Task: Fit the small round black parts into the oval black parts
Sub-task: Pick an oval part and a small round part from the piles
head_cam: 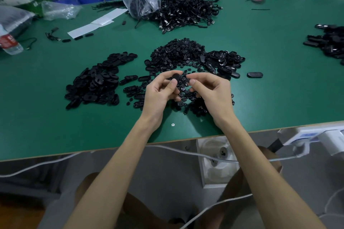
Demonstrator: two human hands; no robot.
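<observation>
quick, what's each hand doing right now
Left hand: closed on an oval black part, pinched between thumb and fingers.
Right hand: closed on a small round black part, pinched at the fingertips.

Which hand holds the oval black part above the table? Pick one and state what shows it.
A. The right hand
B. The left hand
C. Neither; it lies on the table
B: the left hand pinches the oval black part between thumb and fingers, while the right hand pinches only a small round black part at its fingertips.
</observation>
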